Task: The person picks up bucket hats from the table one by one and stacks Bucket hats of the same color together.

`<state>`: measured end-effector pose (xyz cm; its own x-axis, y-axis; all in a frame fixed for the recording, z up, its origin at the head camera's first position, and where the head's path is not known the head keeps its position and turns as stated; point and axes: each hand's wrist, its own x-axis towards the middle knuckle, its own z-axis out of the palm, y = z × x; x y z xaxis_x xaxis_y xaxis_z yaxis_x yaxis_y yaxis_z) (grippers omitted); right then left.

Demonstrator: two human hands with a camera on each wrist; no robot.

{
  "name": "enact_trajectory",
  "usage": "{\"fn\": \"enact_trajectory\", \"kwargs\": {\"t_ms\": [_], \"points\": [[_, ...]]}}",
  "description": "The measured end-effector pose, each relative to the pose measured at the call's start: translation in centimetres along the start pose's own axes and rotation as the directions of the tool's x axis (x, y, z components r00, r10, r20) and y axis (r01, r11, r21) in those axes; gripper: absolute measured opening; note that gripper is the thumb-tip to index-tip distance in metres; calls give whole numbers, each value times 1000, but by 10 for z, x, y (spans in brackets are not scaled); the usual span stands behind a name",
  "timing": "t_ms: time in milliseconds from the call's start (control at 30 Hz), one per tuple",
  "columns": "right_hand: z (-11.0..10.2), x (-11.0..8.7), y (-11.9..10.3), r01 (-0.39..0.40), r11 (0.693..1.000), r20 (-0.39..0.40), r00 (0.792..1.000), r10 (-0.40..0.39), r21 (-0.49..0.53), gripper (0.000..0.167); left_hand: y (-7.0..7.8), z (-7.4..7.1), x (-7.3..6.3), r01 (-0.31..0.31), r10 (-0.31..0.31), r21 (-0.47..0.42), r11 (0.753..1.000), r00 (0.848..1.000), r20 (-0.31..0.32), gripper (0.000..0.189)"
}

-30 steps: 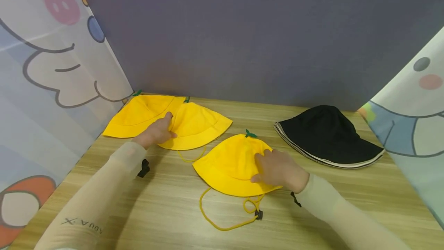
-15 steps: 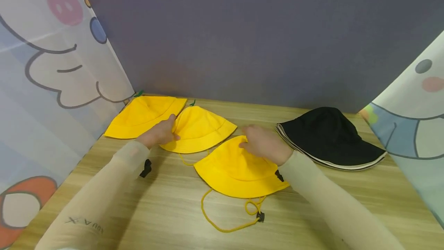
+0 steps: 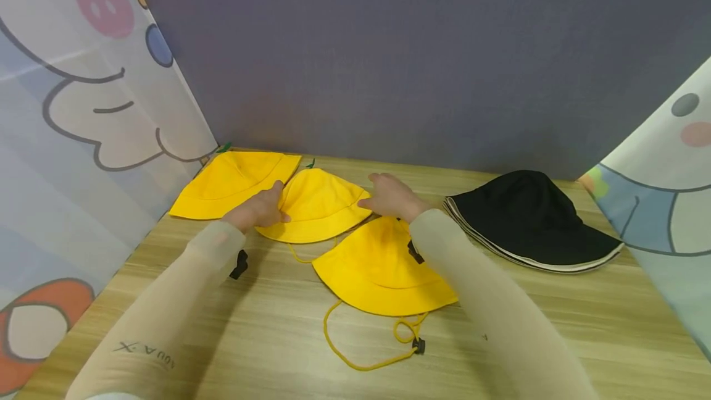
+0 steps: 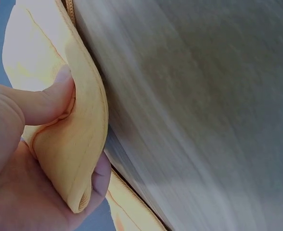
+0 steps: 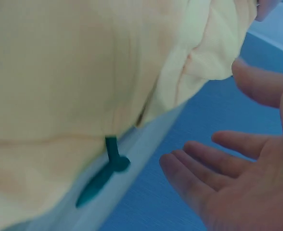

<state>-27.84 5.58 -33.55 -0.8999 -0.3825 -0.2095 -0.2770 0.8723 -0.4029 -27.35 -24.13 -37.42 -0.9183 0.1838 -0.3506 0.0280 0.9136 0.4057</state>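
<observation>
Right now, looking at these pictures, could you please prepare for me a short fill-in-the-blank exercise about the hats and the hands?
1. The left hand pinches the brim of a ____ bucket-shaped cloth hat.
2. The leaf-shaped tip on this hat's crown is coloured ____.
3. In the right wrist view, the open palm of the right hand holds ____.
4. In the head view, the black cloth hat lies on the picture's ____ side.

Missing words: yellow; green; nothing; right.

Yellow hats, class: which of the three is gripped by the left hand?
The middle yellow hat: the left hand pinches its brim, while the far-left hat and the nearest hat are not held.
</observation>
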Motion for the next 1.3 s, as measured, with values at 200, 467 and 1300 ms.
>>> {"fn": "enact_trajectory", "kwargs": {"t_ms": [200, 467, 1300], "points": [[13, 14, 3, -53, 998, 168, 985, 44, 46, 84, 0, 4, 2, -4, 4, 4, 1000, 1000, 4, 78], [17, 21, 5, -44, 994, 195, 981, 24, 99, 76, 0, 0, 2, 17, -17, 23, 1000, 1000, -12, 79], [20, 20, -5, -65, 913, -94, 989, 112, 404, 66, -7, 6, -5, -28, 33, 38, 999, 992, -123, 80]]}}
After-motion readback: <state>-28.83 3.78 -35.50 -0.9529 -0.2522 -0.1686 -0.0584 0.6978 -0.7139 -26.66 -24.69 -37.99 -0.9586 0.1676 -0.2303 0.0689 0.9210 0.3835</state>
